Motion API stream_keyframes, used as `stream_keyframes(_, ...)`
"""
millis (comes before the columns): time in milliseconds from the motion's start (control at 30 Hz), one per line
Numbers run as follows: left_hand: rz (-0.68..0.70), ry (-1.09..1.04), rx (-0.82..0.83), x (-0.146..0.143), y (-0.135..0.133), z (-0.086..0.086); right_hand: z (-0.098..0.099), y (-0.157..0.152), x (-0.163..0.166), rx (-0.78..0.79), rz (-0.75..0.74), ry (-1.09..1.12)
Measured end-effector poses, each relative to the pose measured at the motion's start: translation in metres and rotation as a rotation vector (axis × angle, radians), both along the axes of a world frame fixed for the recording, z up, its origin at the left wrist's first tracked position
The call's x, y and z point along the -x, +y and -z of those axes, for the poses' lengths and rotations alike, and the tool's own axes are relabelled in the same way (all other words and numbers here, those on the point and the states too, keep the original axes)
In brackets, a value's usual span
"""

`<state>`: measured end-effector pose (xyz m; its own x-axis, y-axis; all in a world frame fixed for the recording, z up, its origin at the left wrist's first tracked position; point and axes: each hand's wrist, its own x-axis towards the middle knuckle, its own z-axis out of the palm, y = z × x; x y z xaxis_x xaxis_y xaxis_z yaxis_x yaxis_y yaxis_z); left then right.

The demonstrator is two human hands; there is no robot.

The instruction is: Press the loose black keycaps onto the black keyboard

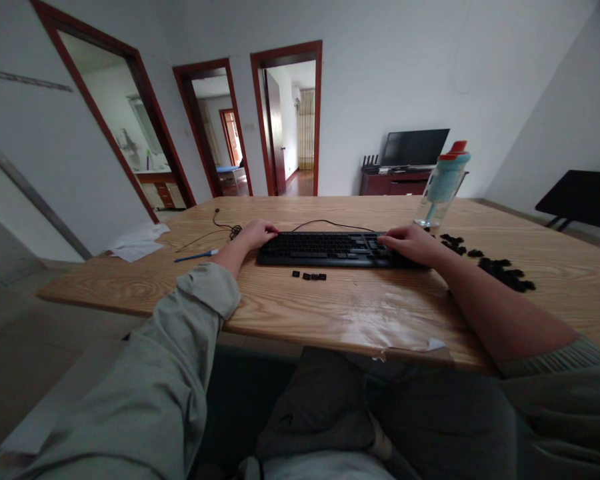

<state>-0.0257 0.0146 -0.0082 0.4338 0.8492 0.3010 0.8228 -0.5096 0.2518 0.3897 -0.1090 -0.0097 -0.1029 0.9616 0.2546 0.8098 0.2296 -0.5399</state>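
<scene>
A black computer keyboard [315, 248] lies across the wooden table in front of me. At its left end my left hand [257, 235] is closed on the far corner, fingertips against the edge. My right hand [405, 241] bends over the right-hand keys, thumb and fingers drawn together at the surface; whatever is between the fingertips is hidden. Several loose black keycaps [314, 276] sit in a short row just in front of the keyboard. To the right of my right hand, more black keycaps [505, 273] are scattered in a heap.
A clear bottle [437, 187] with a red and teal lid stands behind my right hand. On the left are a blue brush-like tool [196, 255], a coiled black cable [235, 231] and white paper [139, 241]. A torn film [390, 327] covers part of the table's near edge.
</scene>
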Motion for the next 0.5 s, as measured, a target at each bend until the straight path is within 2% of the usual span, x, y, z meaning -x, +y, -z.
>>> stream_keyframes(500,0.022,0.036,-0.024,-0.0024,0.0028,0.0004,0.004,0.0037,-0.0025,0.011,-0.014,0.0)
